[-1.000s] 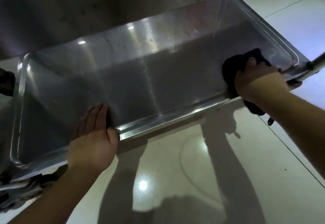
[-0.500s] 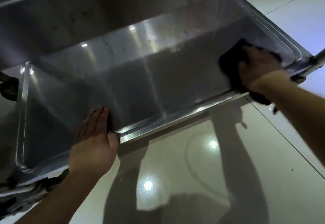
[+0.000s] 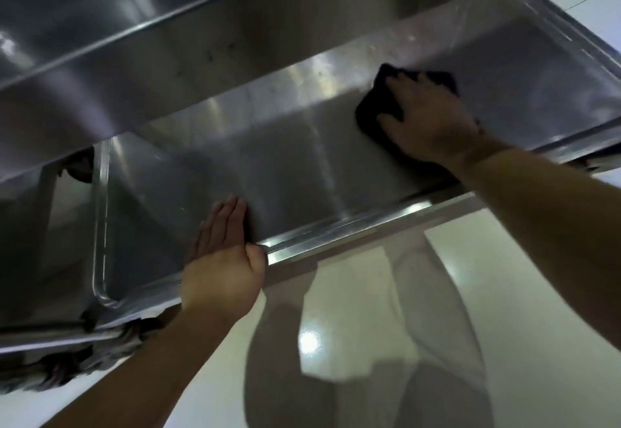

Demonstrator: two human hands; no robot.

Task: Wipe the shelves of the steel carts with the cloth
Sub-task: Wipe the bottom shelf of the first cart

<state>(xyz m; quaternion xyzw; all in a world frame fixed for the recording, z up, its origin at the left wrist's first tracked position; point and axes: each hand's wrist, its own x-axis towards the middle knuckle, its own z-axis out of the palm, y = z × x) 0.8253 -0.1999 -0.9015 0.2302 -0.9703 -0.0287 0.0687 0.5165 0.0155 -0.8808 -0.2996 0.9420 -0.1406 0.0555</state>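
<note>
A low steel cart shelf [image 3: 285, 165] with a raised rim runs across the view. A dark cloth [image 3: 378, 105] lies on its right half. My right hand [image 3: 426, 118] presses flat on the cloth with fingers spread, covering most of it. My left hand [image 3: 223, 259] rests on the shelf's near rim at the left, fingers straight on the steel and the thumb along the edge. It holds nothing.
A higher steel shelf [image 3: 168, 58] overhangs the far part of the low one. Glossy white floor tiles [image 3: 369, 343] lie in front, with my arms' shadows on them. A dark cart wheel [image 3: 79, 167] shows at the left, and a crumpled rag or frame parts [image 3: 67, 360] at the lower left.
My right hand has slid the cloth from the shelf's right front corner leftward and further in. My left hand has stayed on the rim. The camera has dropped lower.
</note>
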